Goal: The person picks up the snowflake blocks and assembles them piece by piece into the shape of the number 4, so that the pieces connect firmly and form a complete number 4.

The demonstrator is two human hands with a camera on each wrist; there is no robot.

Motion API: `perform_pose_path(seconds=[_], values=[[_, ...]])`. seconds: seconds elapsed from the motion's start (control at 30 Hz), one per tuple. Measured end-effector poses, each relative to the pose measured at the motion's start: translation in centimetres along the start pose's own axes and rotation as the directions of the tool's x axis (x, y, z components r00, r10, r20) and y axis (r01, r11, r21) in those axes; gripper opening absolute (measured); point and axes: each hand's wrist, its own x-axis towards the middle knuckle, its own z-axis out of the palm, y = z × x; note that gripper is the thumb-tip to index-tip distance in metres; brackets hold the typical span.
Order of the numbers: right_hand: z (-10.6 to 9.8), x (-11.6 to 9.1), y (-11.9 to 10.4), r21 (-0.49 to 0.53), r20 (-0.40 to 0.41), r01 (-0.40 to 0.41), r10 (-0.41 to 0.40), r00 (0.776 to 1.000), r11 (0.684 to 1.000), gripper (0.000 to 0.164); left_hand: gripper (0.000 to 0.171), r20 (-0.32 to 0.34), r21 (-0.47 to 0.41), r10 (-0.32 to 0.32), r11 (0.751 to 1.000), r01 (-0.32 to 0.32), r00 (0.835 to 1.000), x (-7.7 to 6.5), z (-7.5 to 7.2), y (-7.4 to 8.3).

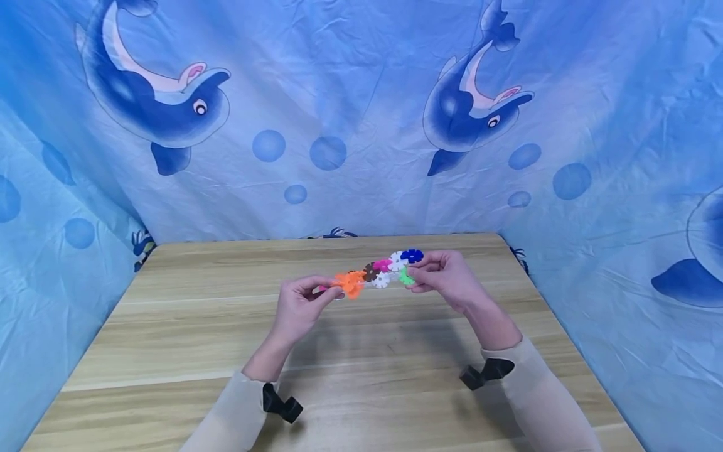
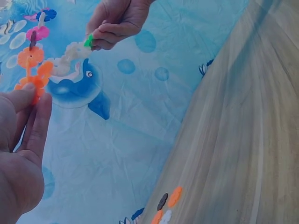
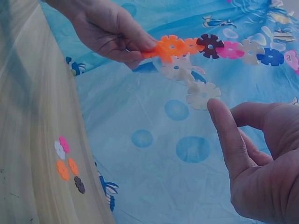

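Note:
Between the two hands hangs a chain of interlocking plastic snowflake discs. My left hand (image 1: 295,309) pinches its orange discs (image 1: 351,284) between thumb and fingers. One branch runs from there through a brown disc (image 3: 210,46), a pink disc (image 3: 231,50) and a white disc (image 3: 252,51) to a dark blue disc (image 3: 272,57) at the end. The other branch is made of whitish discs (image 3: 204,96). At its end my right hand (image 1: 452,279) pinches a green disc (image 2: 88,41), which its fingers mostly cover; in the right wrist view it is hidden.
Loose discs lie on the wooden table (image 1: 390,389) beyond the left hand: a pink one (image 3: 64,144), a white one (image 3: 60,150), an orange pair (image 3: 62,170) and a brown one (image 3: 80,185). A blue dolphin-print curtain (image 1: 361,81) surrounds the table's back and sides.

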Motion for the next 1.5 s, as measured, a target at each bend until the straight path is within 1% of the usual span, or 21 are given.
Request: perform_pose_path(seconds=[0.07,0.17,0.23,0.3,0.37,0.43,0.5,0.57,0.63,0.67,0.73,0.8,0.83,0.9,0.93,1.03,1.2,1.37,1.5], values=[[-0.1,0.0,0.1,0.011,0.004,0.010,-0.010,1.000,1.000,0.009,0.014,0.010,-0.042,0.007,0.999,-0.007,1.000,0.0,0.3,0.0],[-0.1,0.0,0.1,0.038,0.004,0.024,-0.024,1.000,0.999,0.002,0.018,0.058,-0.125,0.015,0.992,-0.007,0.998,0.0,0.8,0.0],[0.0,0.0,0.1,0.053,-0.003,0.027,-0.027,1.000,0.998,0.007,0.019,0.102,-0.174,0.019,0.985,-0.001,0.995,0.0,1.1,0.0],[0.1,0.0,0.1,0.059,-0.006,0.029,-0.029,1.000,0.998,0.011,0.018,0.154,-0.201,0.033,0.980,-0.001,0.988,0.0,1.4,0.1],[0.2,0.0,0.2,0.052,-0.004,0.033,-0.033,0.999,0.998,0.010,0.018,0.195,-0.219,0.056,0.976,-0.012,0.979,0.1,1.7,0.1],[0.3,0.0,0.3,0.040,0.000,0.029,-0.029,1.000,0.999,0.004,0.017,0.221,-0.227,0.086,0.973,-0.034,0.972,0.2,2.0,0.1],[0.5,0.0,0.4,0.036,0.008,0.025,-0.025,1.000,0.999,0.006,0.017,0.242,-0.239,0.115,0.969,-0.056,0.963,0.3,2.2,0.1],[0.7,0.0,0.5,0.042,0.013,0.020,-0.020,1.000,0.999,0.009,0.026,0.262,-0.257,0.151,0.963,-0.082,0.953,0.3,2.5,0.0],[0.8,0.0,0.6,0.062,0.013,0.013,-0.014,1.000,0.998,0.013,0.040,0.269,-0.247,0.169,0.964,-0.101,0.948,0.3,2.7,-0.1],[0.9,0.1,0.6,0.071,0.014,0.011,-0.012,1.000,0.997,0.015,0.044,0.266,-0.220,0.161,0.970,-0.103,0.950,0.3,2.8,-0.2],[1.0,0.1,0.8,0.077,0.013,0.010,-0.011,1.000,0.997,0.018,0.043,0.236,-0.147,0.110,0.986,-0.077,0.965,0.2,3.0,-0.1],[1.1,0.1,0.9,0.076,0.018,0.012,-0.013,1.000,0.997,0.020,0.038,0.184,-0.075,0.031,0.997,-0.018,0.983,0.1,3.3,0.0],[1.1,0.1,1.0,0.076,0.023,0.014,-0.016,1.000,0.997,0.019,0.035,0.157,-0.045,-0.006,0.999,0.013,0.988,0.1,3.4,0.1],[1.2,0.1,1.1,0.087,0.030,0.019,-0.021,0.999,0.996,0.016,0.028,0.111,-0.032,-0.073,0.997,0.077,0.991,0.2,3.6,0.2],[1.2,0.1,1.1,0.094,0.032,0.021,-0.024,0.999,0.995,0.014,0.026,0.100,-0.035,-0.086,0.995,0.090,0.991,0.2,3.7,0.2],[1.3,0.1,1.3,0.115,0.043,0.027,-0.032,0.999,0.993,0.012,0.022,0.074,-0.041,-0.109,0.993,0.113,0.991,0.3,3.8,0.3],[1.5,0.1,1.4,0.115,0.050,0.016,-0.022,0.999,0.993,0.010,0.019,0.050,-0.034,-0.129,0.991,0.131,0.990,0.2,3.8,0.2],[1.6,0.2,1.5,0.105,0.048,-0.002,-0.003,0.999,0.995,0.013,0.019,0.056,-0.058,-0.143,0.988,0.146,0.988,0.4,3.7,0.1],[1.6,0.3,1.8,0.114,0.043,-0.009,0.004,0.999,0.993,0.010,0.019,0.056,-0.046,-0.155,0.986,0.157,0.986,0.5,3.7,0.2]])
